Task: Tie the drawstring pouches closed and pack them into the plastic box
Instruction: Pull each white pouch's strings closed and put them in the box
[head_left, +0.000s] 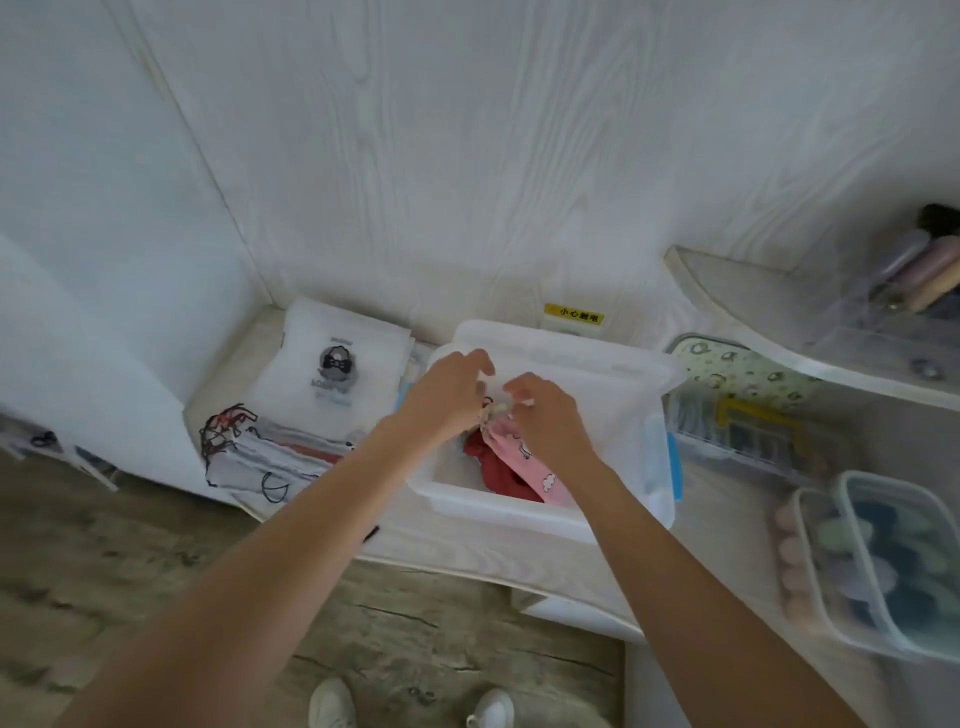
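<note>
The pink pouch (522, 460) hangs over the box (519, 512), above a red pouch (491, 462) inside. It looks soft, light and limp, so keep hold at the gathered neck. Your left hand (447, 400) and right hand (545, 415) each pinch the cord (496, 408) there. More pouches (280, 457) wait on the tabletop (415, 551).

Two bare forearms are seen, uncovered from the lower edge of the picture up to the wrists; no sleeves are visible on them. The left hand (444, 397) and the right hand (545, 415) are bare, with no gloves. Whether rings or a watch are worn cannot be told. At the bottom edge, two white shoes (332, 704) are seen on the feet.
</note>
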